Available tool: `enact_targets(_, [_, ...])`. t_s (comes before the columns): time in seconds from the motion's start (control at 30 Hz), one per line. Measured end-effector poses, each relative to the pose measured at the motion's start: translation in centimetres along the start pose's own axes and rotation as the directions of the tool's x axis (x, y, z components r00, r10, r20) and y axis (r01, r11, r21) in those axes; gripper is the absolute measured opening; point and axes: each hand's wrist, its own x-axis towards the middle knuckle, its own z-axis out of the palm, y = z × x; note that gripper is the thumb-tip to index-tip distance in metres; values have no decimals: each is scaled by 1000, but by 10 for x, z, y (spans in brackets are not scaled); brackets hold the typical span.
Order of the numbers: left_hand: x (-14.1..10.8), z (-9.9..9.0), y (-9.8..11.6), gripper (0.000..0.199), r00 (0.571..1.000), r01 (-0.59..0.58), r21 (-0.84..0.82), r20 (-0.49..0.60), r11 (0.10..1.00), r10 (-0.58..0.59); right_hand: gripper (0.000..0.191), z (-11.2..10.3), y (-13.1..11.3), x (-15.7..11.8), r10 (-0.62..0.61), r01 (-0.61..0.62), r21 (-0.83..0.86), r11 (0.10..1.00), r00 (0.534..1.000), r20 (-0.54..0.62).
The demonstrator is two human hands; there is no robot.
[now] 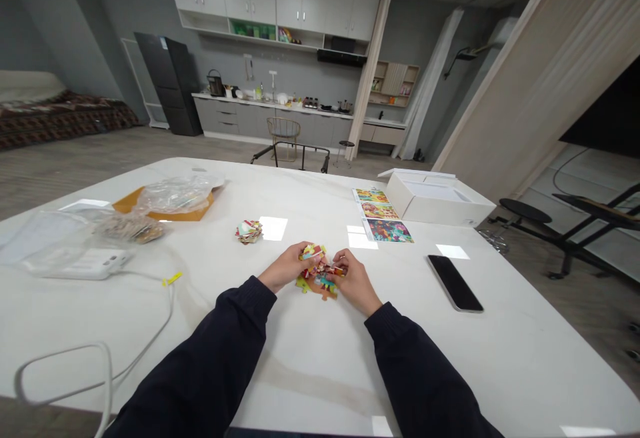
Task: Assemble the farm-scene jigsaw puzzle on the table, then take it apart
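Note:
My left hand (290, 267) is closed around a bunch of colourful jigsaw puzzle pieces (313, 252). Fingers of my right hand (356, 283) pinch a jigsaw puzzle piece (339, 270) close beside that bunch; its picture is too small to read. Below both hands, a patch of puzzle pieces (317, 287) in orange, green and blue lies on the white table (310, 365), partly hidden by my fingers. To the left of my left hand sits a small pile of puzzle pieces (249, 231).
Three picture cards (381, 211) lie by an open white box (440, 199) at the right, with a phone (455, 283) nearer. On the left are a plastic bag of pieces (131, 227), an orange envelope (193, 213) under clear plastic, a white power strip (93, 263) and its cable (145, 351).

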Motion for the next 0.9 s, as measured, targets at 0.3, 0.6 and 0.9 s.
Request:
enact_targets(0.3, [-7, 6, 5, 51, 985, 79, -95, 164, 992, -62, 19, -3, 5, 6, 65, -43, 211, 976, 993, -98])
enact_targets(0.6, [2, 12, 2, 47, 990, -132, -94, -58, 987, 127, 49, -3, -1, 7, 113, -76, 342, 937, 990, -89])
enact_targets(0.9, [-2, 10, 12, 57, 990, -83, -321, -133, 943, 42, 48, 0, -7, -5, -69, 73, -69, 995, 996, 60])
